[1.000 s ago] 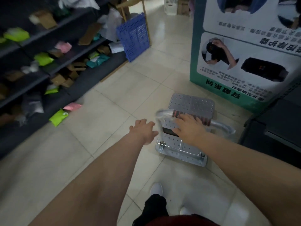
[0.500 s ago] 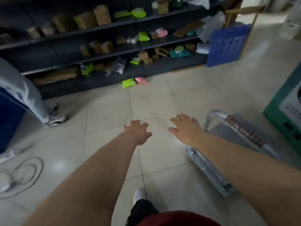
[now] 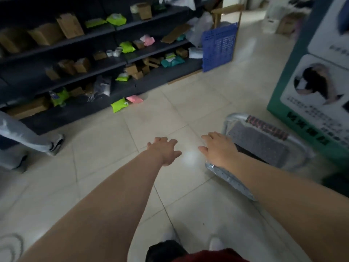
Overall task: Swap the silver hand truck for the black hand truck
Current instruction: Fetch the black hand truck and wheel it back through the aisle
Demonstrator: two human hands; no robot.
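Observation:
The silver hand truck [image 3: 264, 144] stands on the tiled floor at the right, with a grey perforated deck and a silver loop handle wrapped in a red-and-black grip. My right hand [image 3: 217, 148] hovers just left of its handle, fingers spread, holding nothing and not touching it. My left hand [image 3: 166, 149] is stretched out over bare floor beside the right one, fingers apart and empty. No black hand truck is in view.
Dark shelving [image 3: 85, 59] full of boxes and bright parcels runs along the left. A blue crate [image 3: 219, 48] leans at its far end. A green printed board [image 3: 317, 91] stands right of the truck. Another person's leg [image 3: 28, 137] is at the left; cables [image 3: 9, 246] lie bottom left.
A second ago my right hand was on the silver truck's handle; it has let go. My view has swung left toward the shelves, leaving the truck at the right.

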